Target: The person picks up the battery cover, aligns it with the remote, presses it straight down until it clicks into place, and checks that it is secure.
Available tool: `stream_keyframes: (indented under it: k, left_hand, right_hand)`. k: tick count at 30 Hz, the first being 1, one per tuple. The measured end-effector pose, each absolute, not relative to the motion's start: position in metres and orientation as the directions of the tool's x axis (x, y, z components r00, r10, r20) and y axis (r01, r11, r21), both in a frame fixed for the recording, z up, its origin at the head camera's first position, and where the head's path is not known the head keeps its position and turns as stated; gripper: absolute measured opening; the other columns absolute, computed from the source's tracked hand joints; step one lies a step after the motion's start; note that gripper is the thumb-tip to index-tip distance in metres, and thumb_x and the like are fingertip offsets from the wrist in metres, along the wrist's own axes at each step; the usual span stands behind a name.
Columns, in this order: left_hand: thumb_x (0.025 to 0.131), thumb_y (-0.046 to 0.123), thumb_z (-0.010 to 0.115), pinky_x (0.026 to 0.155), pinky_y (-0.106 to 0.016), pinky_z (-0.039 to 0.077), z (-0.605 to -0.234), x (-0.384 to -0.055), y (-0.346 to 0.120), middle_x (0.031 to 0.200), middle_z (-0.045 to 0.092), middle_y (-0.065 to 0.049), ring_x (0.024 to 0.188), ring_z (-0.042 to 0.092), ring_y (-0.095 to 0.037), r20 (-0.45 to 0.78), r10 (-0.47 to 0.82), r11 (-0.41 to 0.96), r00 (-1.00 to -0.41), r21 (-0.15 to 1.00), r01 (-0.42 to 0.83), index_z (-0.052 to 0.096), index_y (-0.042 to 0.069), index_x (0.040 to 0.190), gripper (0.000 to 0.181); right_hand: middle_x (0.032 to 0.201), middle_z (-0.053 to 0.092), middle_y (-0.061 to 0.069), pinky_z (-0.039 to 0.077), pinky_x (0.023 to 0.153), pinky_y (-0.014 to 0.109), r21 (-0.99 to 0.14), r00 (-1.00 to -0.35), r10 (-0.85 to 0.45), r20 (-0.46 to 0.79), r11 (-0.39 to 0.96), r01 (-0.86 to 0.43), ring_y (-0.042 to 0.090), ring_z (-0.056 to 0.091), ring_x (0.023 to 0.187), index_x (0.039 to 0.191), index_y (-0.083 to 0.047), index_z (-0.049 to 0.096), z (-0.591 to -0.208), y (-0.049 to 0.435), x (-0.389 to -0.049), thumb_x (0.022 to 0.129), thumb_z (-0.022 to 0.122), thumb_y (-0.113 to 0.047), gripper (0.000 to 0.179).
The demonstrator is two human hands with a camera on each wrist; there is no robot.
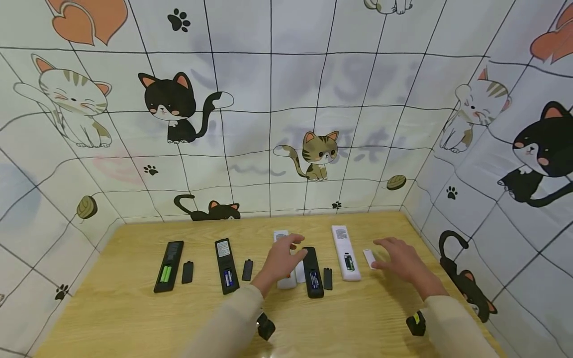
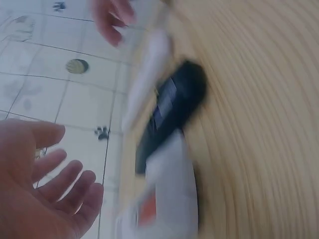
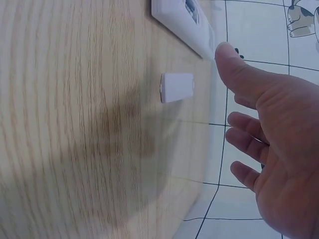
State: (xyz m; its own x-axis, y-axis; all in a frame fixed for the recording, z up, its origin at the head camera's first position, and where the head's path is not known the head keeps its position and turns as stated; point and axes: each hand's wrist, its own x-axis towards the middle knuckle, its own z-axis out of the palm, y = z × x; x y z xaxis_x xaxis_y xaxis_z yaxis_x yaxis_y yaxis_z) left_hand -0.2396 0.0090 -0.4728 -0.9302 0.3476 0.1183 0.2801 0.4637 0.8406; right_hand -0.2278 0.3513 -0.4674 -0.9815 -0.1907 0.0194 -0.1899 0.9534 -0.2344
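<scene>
The left hand (image 1: 281, 261) hovered with relaxed, spread fingers over a white remote (image 1: 286, 278) on the wooden surface (image 1: 112, 308); its grip was open and held nothing. Just beside it lay a black remote (image 1: 313, 272) with its batteries showing. The right hand (image 1: 400, 258) was also open and empty, fingers spread, with a small white battery cover (image 1: 369, 258) just beside its thumb. Another white remote (image 1: 345, 252) lay between the two hands.

no readable text, labels too small
</scene>
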Motion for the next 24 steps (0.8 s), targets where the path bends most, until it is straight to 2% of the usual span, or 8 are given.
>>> stream_keyframes:
  k: [2, 5, 9, 14, 21, 24]
  left_hand:
    - [0.098, 0.025, 0.059, 0.091, -0.047, 0.050, -0.472, -0.239, 0.022, 0.131, 0.059, -0.013, 0.116, 0.058, -0.031, 0.090, 0.345, 0.417, -0.934, 0.877, 0.238, 0.056, 0.012, 0.134, 0.039]
    - [0.096, 0.023, 0.061, 0.087, -0.043, 0.051, -0.471, -0.238, 0.042, 0.129, 0.059, -0.011, 0.112, 0.060, -0.028, 0.042, 0.345, 0.390, -0.938, 0.902, 0.185, 0.055, 0.013, 0.134, 0.040]
    - [0.093, 0.020, 0.065, 0.085, -0.039, 0.052, -0.472, -0.238, 0.064, 0.127, 0.060, -0.010, 0.109, 0.060, -0.026, -0.004, 0.349, 0.394, -0.937, 0.908, 0.143, 0.054, 0.012, 0.134, 0.044]
    - [0.089, 0.015, 0.066, 0.081, -0.037, 0.053, -0.478, -0.239, 0.084, 0.125, 0.059, -0.016, 0.107, 0.061, -0.027, -0.036, 0.353, 0.427, -0.935, 0.895, 0.127, 0.051, 0.005, 0.135, 0.049]
    - [0.085, 0.023, 0.074, 0.092, -0.045, 0.050, -0.487, -0.239, 0.115, 0.136, 0.057, -0.014, 0.117, 0.059, -0.031, -0.110, 0.288, 0.494, -0.951, 0.868, 0.049, 0.043, 0.005, 0.143, 0.067]
    - [0.081, 0.024, 0.079, 0.089, -0.044, 0.051, -0.487, -0.235, 0.126, 0.128, 0.059, -0.014, 0.109, 0.060, -0.030, -0.128, 0.256, 0.510, -0.958, 0.860, 0.021, 0.041, 0.003, 0.144, 0.076]
  right_hand:
    - [0.135, 0.052, 0.027, 0.035, 0.096, 0.069, -0.240, -0.982, -0.188, -0.004, 0.954, -0.182, 0.049, 0.047, 0.122, 0.135, -0.003, 0.054, -0.469, 0.352, -0.230, 0.083, 0.075, -0.037, 0.066]
    - [0.135, 0.052, 0.027, 0.034, 0.096, 0.069, -0.249, -0.984, -0.178, -0.030, 0.954, -0.165, 0.049, 0.047, 0.122, 0.135, -0.003, 0.053, -0.468, 0.352, -0.230, 0.084, 0.075, -0.036, 0.065]
    - [0.135, 0.052, 0.027, 0.035, 0.097, 0.068, -0.238, -0.985, -0.163, -0.057, 0.960, -0.145, 0.049, 0.047, 0.122, 0.134, -0.004, 0.055, -0.468, 0.351, -0.233, 0.084, 0.075, -0.035, 0.062]
    - [0.134, 0.053, 0.025, 0.036, 0.099, 0.066, -0.209, -0.985, -0.156, -0.069, 0.968, -0.139, 0.047, 0.047, 0.123, 0.134, -0.005, 0.055, -0.472, 0.349, -0.236, 0.085, 0.074, -0.032, 0.059]
    - [0.129, 0.056, 0.022, 0.039, 0.096, 0.064, -0.206, -0.983, -0.177, -0.046, 0.965, -0.164, 0.044, 0.050, 0.119, 0.132, -0.007, 0.057, -0.477, 0.350, -0.239, 0.085, 0.074, -0.029, 0.054]
    - [0.124, 0.058, 0.021, 0.041, 0.093, 0.063, -0.193, -0.981, -0.192, -0.040, 0.964, -0.181, 0.043, 0.053, 0.115, 0.131, -0.007, 0.058, -0.479, 0.351, -0.239, 0.085, 0.074, -0.027, 0.052]
